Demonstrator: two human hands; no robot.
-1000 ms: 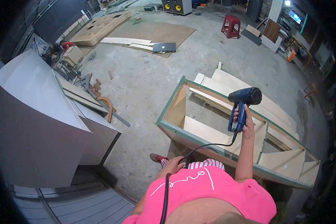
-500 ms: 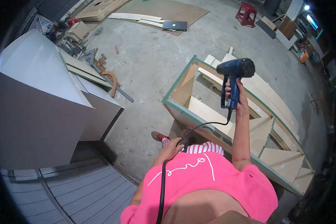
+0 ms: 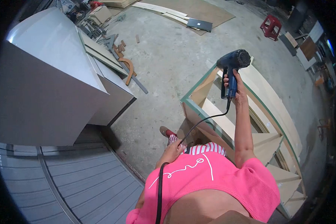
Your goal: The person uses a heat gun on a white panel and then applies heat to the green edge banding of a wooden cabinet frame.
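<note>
My right hand (image 3: 237,85) is wrapped round the handle of a dark blue heat gun (image 3: 231,67), raised above a wooden frame cabinet (image 3: 199,93) with green edges. From the base of the handle a black cable (image 3: 207,118) curves down to my left hand (image 3: 173,150). The left hand is closed round the cable in front of my waist. Beyond it the cable continues as a thicker black length (image 3: 160,190) over the pink top. The cabinet has open compartments with pale panels inside.
At the left stand large grey-white panels (image 3: 48,93) above a grey slatted surface (image 3: 86,179). A curved brown wood piece (image 3: 129,71) and scraps lie on the concrete floor. Further back are a black flat box (image 3: 199,25), pale boards (image 3: 160,9) and a red stool (image 3: 271,27).
The view has turned, so the panels, cabinet and stool sit further right in the frame. The heat gun stays raised in my right hand, and my left hand still holds the cable.
</note>
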